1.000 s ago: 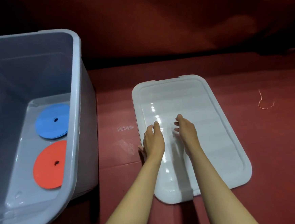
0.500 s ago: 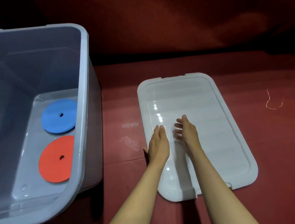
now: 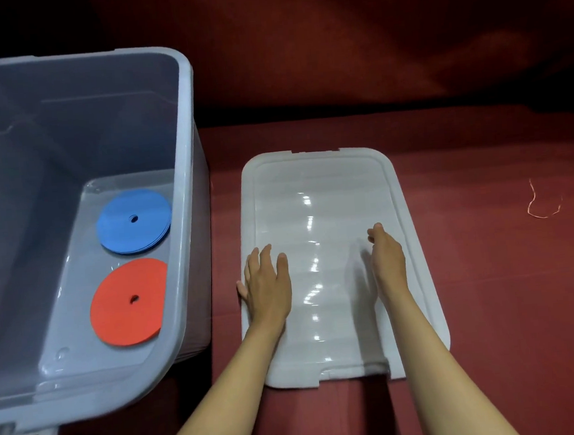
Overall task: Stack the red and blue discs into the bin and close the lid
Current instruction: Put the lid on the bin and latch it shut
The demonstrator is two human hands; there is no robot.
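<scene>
1. The lid (image 3: 329, 248) lies flat right under my hands, its long axis running away from me, its short near edge closest to my body.
2. My left hand (image 3: 267, 287) rests palm down on the lid's left edge, fingers spread and flat, thumb seemingly hooked over the rim; it grips nothing yet.
3. My right hand (image 3: 386, 257) sits toward the lid's right side, fingers loosely curled and pointing down at the plastic. It holds nothing, and I cannot tell whether it touches the surface.
4. The bin (image 3: 187, 190) stands to my left, just beside the lid with a narrow strip of surface between them. Its open top is much higher than the lid, so I judge the lid must be lifted and carried left. My left hand is the nearer one to the bin.
5. Inside, the blue discs (image 3: 134, 221) lie on the bin's floor farther from me and the red discs (image 3: 129, 302) nearer, side by side against the right wall. Stacking looks done; closing remains.
6. The counter (image 3: 490, 287) is covered in dark red cloth, with a small loop of thread (image 3: 540, 202) well to the right. A red drape hangs behind.
</scene>
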